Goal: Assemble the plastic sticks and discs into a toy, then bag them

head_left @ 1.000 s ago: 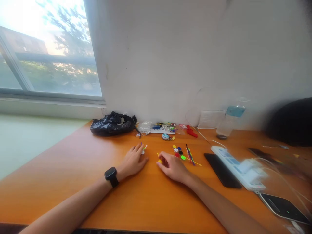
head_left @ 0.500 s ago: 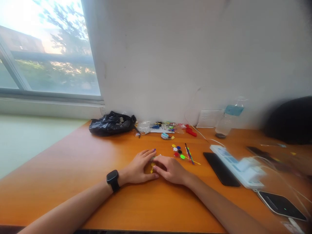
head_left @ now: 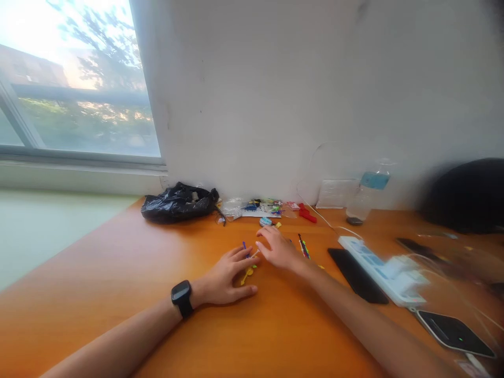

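Note:
On the wooden table, my left hand (head_left: 224,275) lies with fingers spread, a black watch (head_left: 181,292) on its wrist. By its fingertips and between finger and thumb are small plastic pieces: a blue arrow (head_left: 244,245), a white stick (head_left: 255,253) and a yellow arrow with a round part (head_left: 247,274). How far they are joined is partly hidden under the fingers. Farther right, my right hand (head_left: 279,248) is raised, thumb and fingers apart, with nothing visible in it. It covers most of the coloured discs. Thin coloured arrows (head_left: 303,247) lie just beyond it.
At the back are a black plastic bag (head_left: 179,202), small packets (head_left: 262,209), a red object (head_left: 307,213) and a bottle (head_left: 360,202). To the right lie a dark flat slab (head_left: 356,275), a white power strip (head_left: 380,270) with cables, and a phone (head_left: 454,332). Another person's dark head (head_left: 468,197) shows there.
My right hand has left the pieces by my left hand and moved up and right, over the discs. The left fingers have spread, uncovering more of the blue, white and yellow pieces.

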`<state>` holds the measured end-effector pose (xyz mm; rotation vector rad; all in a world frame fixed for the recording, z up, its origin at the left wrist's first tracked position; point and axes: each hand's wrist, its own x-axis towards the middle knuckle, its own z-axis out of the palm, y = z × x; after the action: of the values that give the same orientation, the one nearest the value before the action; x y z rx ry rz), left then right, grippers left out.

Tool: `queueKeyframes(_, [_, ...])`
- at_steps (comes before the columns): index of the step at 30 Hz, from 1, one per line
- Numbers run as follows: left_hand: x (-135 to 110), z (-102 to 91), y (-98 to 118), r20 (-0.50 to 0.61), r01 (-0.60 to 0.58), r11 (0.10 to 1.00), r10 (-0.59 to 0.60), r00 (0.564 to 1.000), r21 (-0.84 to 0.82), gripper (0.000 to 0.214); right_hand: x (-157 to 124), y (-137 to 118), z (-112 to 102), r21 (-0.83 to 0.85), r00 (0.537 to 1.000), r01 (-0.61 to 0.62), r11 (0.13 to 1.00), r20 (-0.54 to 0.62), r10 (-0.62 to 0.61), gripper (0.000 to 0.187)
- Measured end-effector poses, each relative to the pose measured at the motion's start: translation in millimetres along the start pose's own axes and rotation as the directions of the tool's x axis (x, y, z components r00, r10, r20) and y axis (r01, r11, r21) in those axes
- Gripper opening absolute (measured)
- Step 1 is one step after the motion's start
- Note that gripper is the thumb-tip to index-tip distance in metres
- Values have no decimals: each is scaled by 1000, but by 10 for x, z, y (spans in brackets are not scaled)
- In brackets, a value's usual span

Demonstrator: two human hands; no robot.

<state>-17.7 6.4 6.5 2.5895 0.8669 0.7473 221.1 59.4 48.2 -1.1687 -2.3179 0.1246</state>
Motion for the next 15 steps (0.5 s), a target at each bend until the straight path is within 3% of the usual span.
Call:
queueKeyframes(3, [-12, 9, 12, -51, 33, 999, -32, 998, 14, 78, 300, 79, -11, -222, 995, 61, 973, 87, -42, 21])
queueKeyframes(5, [-7, -9, 39, -114, 39, 999, -37, 993, 15, 74, 535, 154, 26, -358, 990, 35, 933, 139, 16, 25])
queueKeyframes(10, [75, -275, 253, -327, -56, 998, 46, 944, -21, 36, 1052, 381, 240, -403, 983, -65, 913, 133, 129, 27])
queueKeyframes(13, [26, -509, 518, -311, -184, 983, 171, 935, -11, 9, 1234, 461, 352, -404, 979, -94, 910, 127, 158, 38])
queueKeyframes(15, [-153, -596, 743, -283, -236, 970, 210, 936, -63, 6, 1294, 483, 394, -398, 980, -95, 913, 124, 156, 45])
